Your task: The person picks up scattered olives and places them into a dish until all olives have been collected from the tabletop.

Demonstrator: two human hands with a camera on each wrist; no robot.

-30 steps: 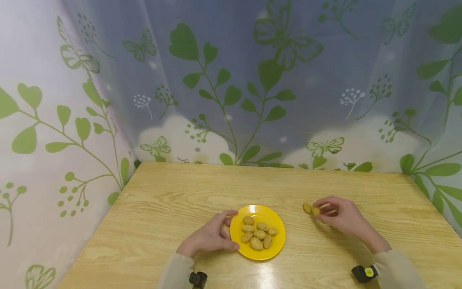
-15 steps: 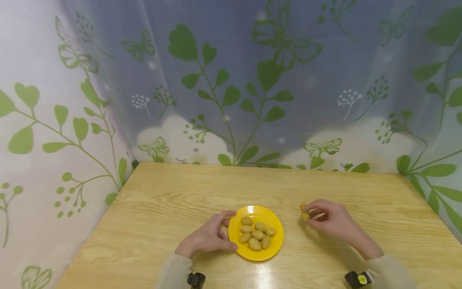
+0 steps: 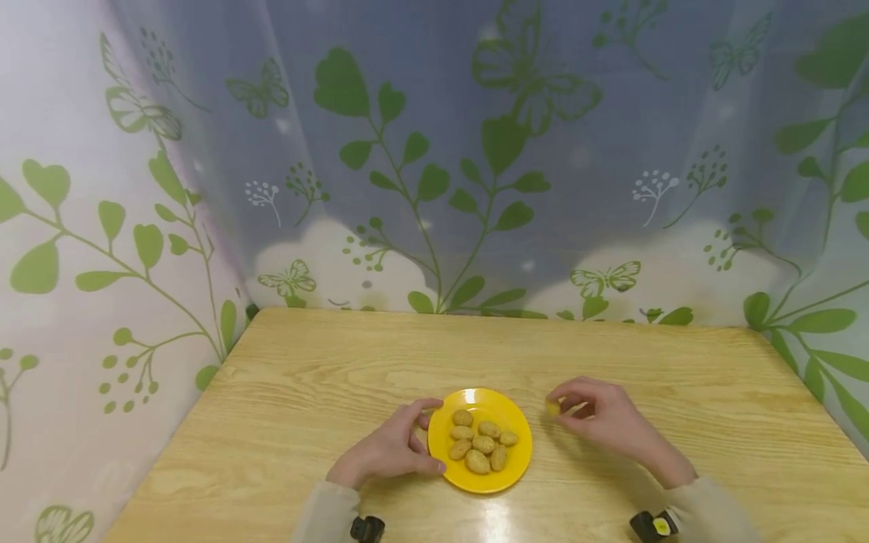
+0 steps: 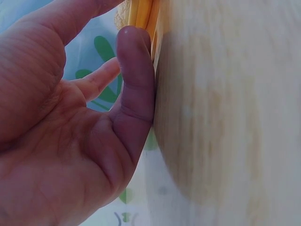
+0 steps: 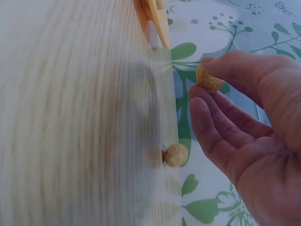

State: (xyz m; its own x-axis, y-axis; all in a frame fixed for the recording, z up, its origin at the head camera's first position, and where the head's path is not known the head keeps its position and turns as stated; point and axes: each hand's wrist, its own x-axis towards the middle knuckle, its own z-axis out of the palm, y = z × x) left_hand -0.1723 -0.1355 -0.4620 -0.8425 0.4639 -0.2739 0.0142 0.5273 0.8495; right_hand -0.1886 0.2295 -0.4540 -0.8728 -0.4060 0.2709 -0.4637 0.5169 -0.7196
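A round yellow plate (image 3: 521,452) bears several tan, oval walnuts (image 3: 483,443) with netted shells. At its left, my left hand (image 3: 390,446) holds the plate by its rim, index finger toward the far side and thumb at the near side. To the right of the plate, my right hand (image 3: 597,411) pinches one walnut (image 5: 209,80) between thumb and fingertips, above the table. A second walnut (image 5: 176,155) lies on the table in the right wrist view; in the head view my hand hides it. The left wrist view catches the plate edge (image 4: 141,14) beyond the fingers.
The wooden table (image 3: 326,362) has a pale, glossy grain that mirrors what lies on it. A curtain (image 3: 421,188) printed with green leaves and butterflies hangs behind and along the left side. Each wrist wears a small black camera (image 3: 367,529).
My right hand has moved left toward the plate, carrying the pinched walnut away from the one on the table, which the hand now covers. My left hand stays at the plate.
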